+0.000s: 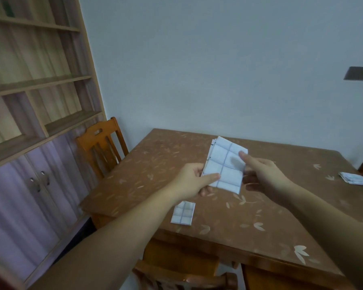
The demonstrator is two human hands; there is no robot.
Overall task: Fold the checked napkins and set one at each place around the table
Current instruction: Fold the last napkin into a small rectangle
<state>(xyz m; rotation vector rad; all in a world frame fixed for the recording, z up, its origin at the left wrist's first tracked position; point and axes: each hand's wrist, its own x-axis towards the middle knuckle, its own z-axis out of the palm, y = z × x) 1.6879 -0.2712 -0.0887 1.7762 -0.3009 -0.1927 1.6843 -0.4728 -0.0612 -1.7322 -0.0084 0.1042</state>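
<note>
Checked napkins [225, 164]: head view; a folded bundle held in the air above the table [147, 164], between both hands, its layered edges showing along the left side
Left hand [194, 181]: pinches the bundle's lower left edge, thumb on top, fingers beneath
Right hand [262, 174]: thumb pressed on the bundle's right side, fingers curled behind it
Surroundings: one folded napkin [183, 213] lies flat near the table's front edge, a corner hidden by the left forearm; another pile [355, 178] sits at the far right; a wooden chair [101, 147] stands at the table's left side, a second chair [187, 277] at the near side; shelving [40, 80] fills the left wall
Long axis: the bundle runs away from the person, far end leaning slightly left
</note>
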